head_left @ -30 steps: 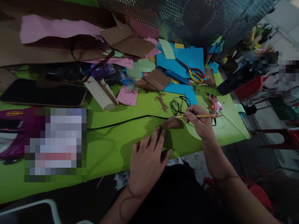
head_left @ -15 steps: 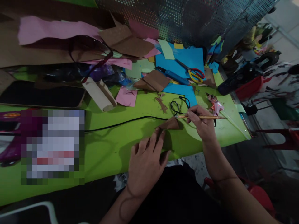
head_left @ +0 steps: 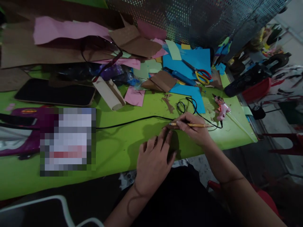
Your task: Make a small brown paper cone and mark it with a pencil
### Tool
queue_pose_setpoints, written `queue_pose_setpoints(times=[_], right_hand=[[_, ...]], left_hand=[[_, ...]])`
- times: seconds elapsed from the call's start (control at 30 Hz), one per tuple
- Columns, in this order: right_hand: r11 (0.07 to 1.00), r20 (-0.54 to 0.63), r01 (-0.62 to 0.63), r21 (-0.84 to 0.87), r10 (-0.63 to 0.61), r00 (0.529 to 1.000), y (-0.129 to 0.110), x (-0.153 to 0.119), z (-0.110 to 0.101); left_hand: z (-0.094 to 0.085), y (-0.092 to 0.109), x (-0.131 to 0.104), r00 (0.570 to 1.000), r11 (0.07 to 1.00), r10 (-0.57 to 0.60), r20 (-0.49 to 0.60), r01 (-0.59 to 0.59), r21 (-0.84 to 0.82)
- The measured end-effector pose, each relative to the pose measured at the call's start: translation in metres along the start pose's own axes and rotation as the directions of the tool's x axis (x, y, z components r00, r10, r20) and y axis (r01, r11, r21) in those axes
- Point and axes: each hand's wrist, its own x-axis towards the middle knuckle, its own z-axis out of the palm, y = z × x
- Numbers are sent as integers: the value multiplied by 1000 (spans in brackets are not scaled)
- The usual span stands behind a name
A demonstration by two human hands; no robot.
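Note:
A small piece of brown card [head_left: 174, 127] lies on the green tabletop, partly hidden by my hands. My left hand [head_left: 155, 154] rests palm down with its fingers stretched out, and the foremost fingertips touch the card's left end. Pinched in my right hand [head_left: 190, 126] is a thin, pencil-like wooden stick [head_left: 197, 125]. Its pale left end is over the card and its tapered end points right. Just beyond my right hand, a black cord [head_left: 182, 107] loops on the table. It runs to a pink glue gun [head_left: 222, 110] on the right.
Scissors [head_left: 201, 75], a blue cutter [head_left: 182, 77] and blue paper [head_left: 205, 60] lie at the back. A cardboard roll [head_left: 110, 94], a dark phone-like slab [head_left: 55, 93] and a purple case [head_left: 26, 129] are on the left. A perforated metal panel [head_left: 189, 22] stands behind.
My right hand has moved left and lower with the wooden stick, bringing it over the brown card. My left hand stays at the card's left end. The whole view has shifted slightly.

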Motion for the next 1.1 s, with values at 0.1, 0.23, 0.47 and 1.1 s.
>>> queue_pose_setpoints(times=[0.1,0.23,0.47,1.1], right_hand=[[1000,17,8,4,-8,1000,-1,0,2],[1000,40,6,16,-6,999,1,-1,2],[1000,38,7,17,-7,999,0,-1,4],[999,-14,-10,33,11,1000,7,-2,2]], left_hand=[[-1,0,0,1000,1000,7,4,-7,4],[-2,0,0,1000,1000,8,8,-8,4],[-2,-1,-1,1000,1000,17,3,-17,4],[2,-2,-1,1000,1000,27,-4,-27,-10]])
